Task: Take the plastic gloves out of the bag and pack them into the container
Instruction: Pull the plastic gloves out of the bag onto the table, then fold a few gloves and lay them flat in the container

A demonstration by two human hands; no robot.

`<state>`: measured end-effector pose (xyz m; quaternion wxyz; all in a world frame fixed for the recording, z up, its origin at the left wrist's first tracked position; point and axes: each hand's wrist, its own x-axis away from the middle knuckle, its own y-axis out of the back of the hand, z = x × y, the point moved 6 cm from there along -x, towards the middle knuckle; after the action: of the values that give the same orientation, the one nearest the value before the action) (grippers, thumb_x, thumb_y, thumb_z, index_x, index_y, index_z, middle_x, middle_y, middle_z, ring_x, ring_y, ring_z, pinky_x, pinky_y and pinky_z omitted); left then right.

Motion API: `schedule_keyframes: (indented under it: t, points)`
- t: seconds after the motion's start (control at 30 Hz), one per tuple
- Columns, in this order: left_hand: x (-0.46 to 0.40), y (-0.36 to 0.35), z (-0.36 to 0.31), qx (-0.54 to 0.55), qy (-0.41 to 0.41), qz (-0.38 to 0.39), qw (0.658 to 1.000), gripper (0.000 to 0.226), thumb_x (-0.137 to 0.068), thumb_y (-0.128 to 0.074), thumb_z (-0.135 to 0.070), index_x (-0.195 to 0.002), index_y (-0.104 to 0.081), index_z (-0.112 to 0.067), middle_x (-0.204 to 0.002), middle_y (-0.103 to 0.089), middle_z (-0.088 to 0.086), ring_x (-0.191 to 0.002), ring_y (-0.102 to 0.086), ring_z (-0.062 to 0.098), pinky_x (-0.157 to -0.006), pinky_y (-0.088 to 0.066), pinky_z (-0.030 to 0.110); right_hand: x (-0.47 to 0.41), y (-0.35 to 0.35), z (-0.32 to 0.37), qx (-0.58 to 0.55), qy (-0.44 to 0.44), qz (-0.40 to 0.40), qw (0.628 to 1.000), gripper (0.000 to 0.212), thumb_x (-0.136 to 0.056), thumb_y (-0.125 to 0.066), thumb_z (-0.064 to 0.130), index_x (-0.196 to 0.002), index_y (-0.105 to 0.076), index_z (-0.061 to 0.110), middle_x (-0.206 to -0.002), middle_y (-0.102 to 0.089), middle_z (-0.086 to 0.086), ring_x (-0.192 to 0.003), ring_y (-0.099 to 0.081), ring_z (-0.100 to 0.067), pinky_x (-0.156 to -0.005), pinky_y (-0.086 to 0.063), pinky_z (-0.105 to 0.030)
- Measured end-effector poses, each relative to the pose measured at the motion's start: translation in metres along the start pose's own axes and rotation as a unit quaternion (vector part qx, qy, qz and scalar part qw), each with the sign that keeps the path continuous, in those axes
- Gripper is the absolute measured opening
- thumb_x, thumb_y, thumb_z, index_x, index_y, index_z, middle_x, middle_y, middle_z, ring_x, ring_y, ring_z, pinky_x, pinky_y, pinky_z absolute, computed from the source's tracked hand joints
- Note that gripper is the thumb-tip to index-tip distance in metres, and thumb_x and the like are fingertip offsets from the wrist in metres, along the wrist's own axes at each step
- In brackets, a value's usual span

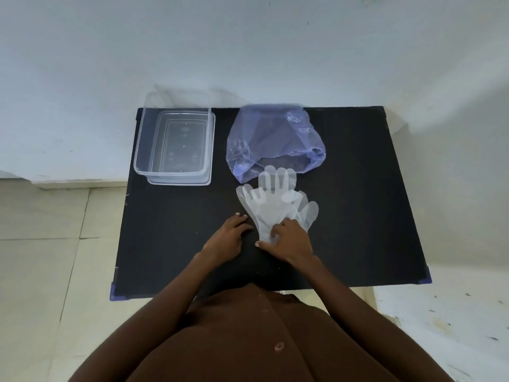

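Observation:
Several clear plastic gloves (271, 205) lie fanned out and overlapping on the black table (358, 216), fingers pointing away from me. My right hand (289, 238) presses down on their cuff ends, fingertips on the plastic. My left hand (227, 235) rests flat on the table just left of the gloves, holding nothing. Behind the gloves lies a bluish translucent plastic bag (272, 139), its open mouth facing me. The clear rectangular container (176, 142) stands at the table's back left, nothing in it.
A clear lid (180, 181) lies under the container, its edge sticking out. The table stands against a pale wall (248, 51). Tiled floor (41, 244) shows on the left. My brown shirt (261, 340) fills the bottom of the view.

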<state>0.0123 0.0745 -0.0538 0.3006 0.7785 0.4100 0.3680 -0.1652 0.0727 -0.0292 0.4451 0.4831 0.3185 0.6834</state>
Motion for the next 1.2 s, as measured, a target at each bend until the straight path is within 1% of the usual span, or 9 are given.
schedule_keyframes:
  t: [0.2,0.3,0.5,0.63,0.7,0.8,0.93,1.07,1.2]
  points:
    - [0.006,-0.013,-0.004,-0.014,0.014,0.021,1.000,0.067,-0.092,-0.044,0.001,-0.155,-0.035,-0.022,-0.167,-0.017,0.010,-0.157,-0.005,0.028,-0.125,-0.007,0.035,-0.003,0.002,0.003,0.008,0.006,0.025,1.000,0.057,-0.078,-0.063,0.068,-0.103,-0.072,0.018,-0.112,-0.061,-0.005,-0.111,-0.055,-0.022,-0.094,-0.049,-0.037]
    - [0.006,-0.014,-0.009,-0.028,0.024,0.021,0.999,0.064,-0.094,-0.045,-0.001,-0.154,-0.037,-0.023,-0.168,-0.012,0.010,-0.158,0.000,0.028,-0.126,-0.006,0.039,-0.003,0.006,0.001,-0.018,-0.005,0.032,0.999,0.048,-0.080,-0.065,0.060,-0.106,-0.074,0.020,-0.113,-0.063,-0.005,-0.111,-0.058,-0.022,-0.096,-0.051,-0.036]
    - [0.004,-0.015,-0.010,-0.029,0.037,0.031,0.998,0.064,-0.093,-0.045,0.001,-0.153,-0.039,-0.023,-0.168,-0.013,0.010,-0.158,0.000,0.029,-0.128,-0.009,0.041,-0.003,0.015,-0.003,-0.055,-0.013,0.026,0.998,0.030,-0.088,-0.063,0.036,-0.105,-0.079,0.017,-0.107,-0.073,-0.008,-0.099,-0.066,-0.023,-0.087,-0.055,-0.034]
    - [0.003,-0.014,-0.011,-0.016,0.042,0.032,0.998,0.064,-0.092,-0.045,0.002,-0.151,-0.042,-0.022,-0.167,-0.015,0.011,-0.157,-0.002,0.030,-0.129,-0.012,0.045,-0.003,0.016,-0.008,-0.076,-0.040,0.029,0.996,0.026,-0.091,-0.055,0.028,-0.091,-0.076,0.013,-0.095,-0.075,-0.006,-0.087,-0.067,-0.021,-0.078,-0.054,-0.033]
    - [0.002,-0.014,-0.011,-0.008,0.045,0.032,0.998,0.065,-0.090,-0.045,0.003,-0.150,-0.044,-0.021,-0.167,-0.017,0.012,-0.157,-0.004,0.030,-0.128,-0.013,0.044,-0.004,0.016,-0.012,-0.082,-0.060,0.021,0.995,0.027,-0.095,-0.048,0.027,-0.085,-0.068,0.012,-0.089,-0.073,-0.006,-0.082,-0.065,-0.021,-0.071,-0.048,-0.031]
    - [0.003,-0.013,-0.012,0.000,0.046,0.031,0.998,0.065,-0.089,-0.045,0.003,-0.150,-0.044,-0.019,-0.166,-0.019,0.013,-0.157,-0.005,0.031,-0.128,-0.013,0.042,-0.005,0.017,-0.016,-0.094,-0.074,0.010,0.993,0.025,-0.101,-0.041,0.027,-0.086,-0.056,0.013,-0.091,-0.070,-0.010,-0.078,-0.061,-0.020,-0.070,-0.042,-0.032]
    - [0.005,-0.014,-0.017,-0.019,0.039,0.037,0.998,0.067,-0.090,-0.043,-0.003,-0.152,-0.037,-0.026,-0.165,-0.016,0.016,-0.156,-0.002,0.036,-0.128,-0.012,0.049,-0.005,0.018,-0.018,-0.088,-0.079,-0.003,0.993,0.027,-0.105,-0.037,0.027,-0.101,-0.054,0.007,-0.097,-0.069,-0.015,-0.085,-0.065,-0.028,-0.070,-0.042,-0.033]
    - [0.004,-0.018,-0.023,-0.065,0.045,0.062,0.995,0.060,-0.093,-0.045,-0.010,-0.149,-0.043,-0.032,-0.166,-0.008,0.018,-0.156,0.005,0.039,-0.128,-0.007,0.050,-0.005,0.020,-0.018,-0.070,-0.067,0.003,0.995,0.025,-0.106,-0.035,0.025,-0.106,-0.052,0.006,-0.098,-0.068,-0.017,-0.088,-0.065,-0.031,-0.069,-0.039,-0.032]
    - [0.002,-0.017,-0.024,-0.066,0.051,0.065,0.994,0.060,-0.092,-0.047,-0.008,-0.147,-0.045,-0.032,-0.165,-0.010,0.016,-0.155,0.004,0.039,-0.128,-0.008,0.050,-0.008,0.029,-0.021,-0.071,-0.055,-0.013,0.996,0.025,-0.105,-0.036,0.025,-0.102,-0.053,0.007,-0.094,-0.069,-0.016,-0.075,-0.058,-0.025,-0.066,-0.041,-0.034]
